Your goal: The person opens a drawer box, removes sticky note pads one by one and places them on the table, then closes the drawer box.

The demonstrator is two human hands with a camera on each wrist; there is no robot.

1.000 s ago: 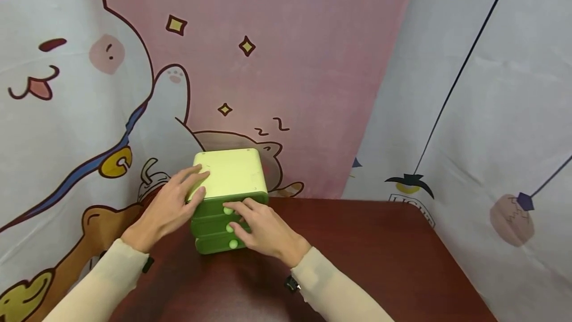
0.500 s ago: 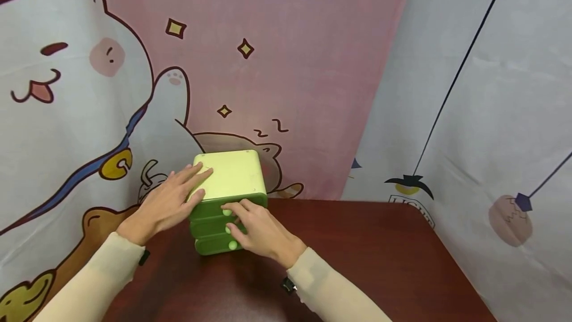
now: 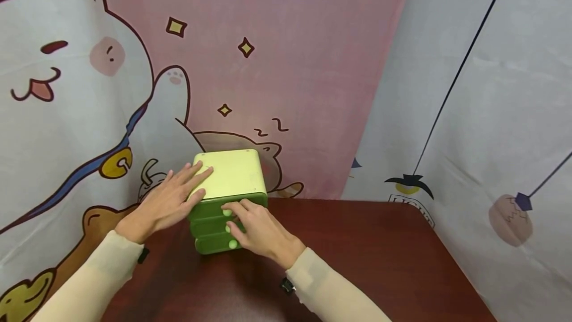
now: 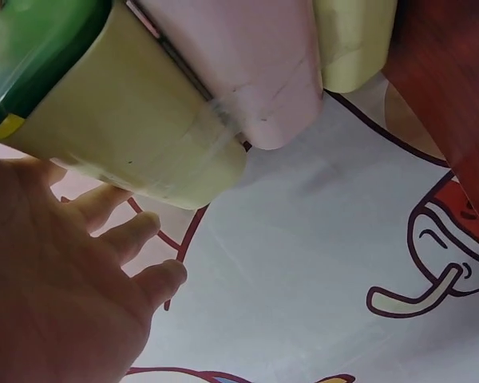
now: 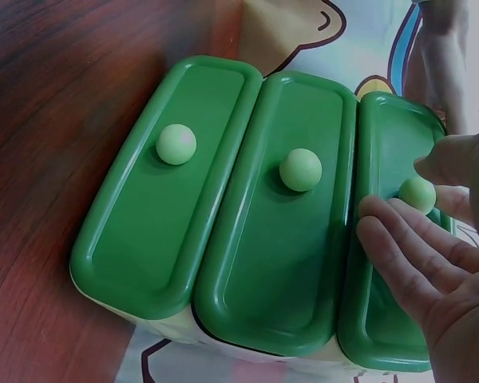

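Observation:
A small chest of drawers (image 3: 230,175) stands on the table, with a pale yellow-green top and three green drawer fronts with round light-green knobs. My left hand (image 3: 166,202) rests at its upper left edge, fingers spread over the top. In the left wrist view that hand (image 4: 56,263) lies along the pale side wall (image 4: 136,120). My right hand (image 3: 263,230) is at the front, index finger curled over the top drawer knob (image 3: 227,212), thumb lower down. From the right wrist, the fingers (image 5: 399,247) surround that knob (image 5: 417,195); all drawers look closed.
The chest stands on a dark red-brown table (image 3: 348,252), near its back edge. Behind it hangs a cloth backdrop (image 3: 313,63) with cartoon cats. In the left wrist view, the chest's side shows a pink middle section (image 4: 255,80).
Both hands keep their places on the chest, with only a slight shift of the left fingers at first. The view has moved slightly. The drawers look unchanged.

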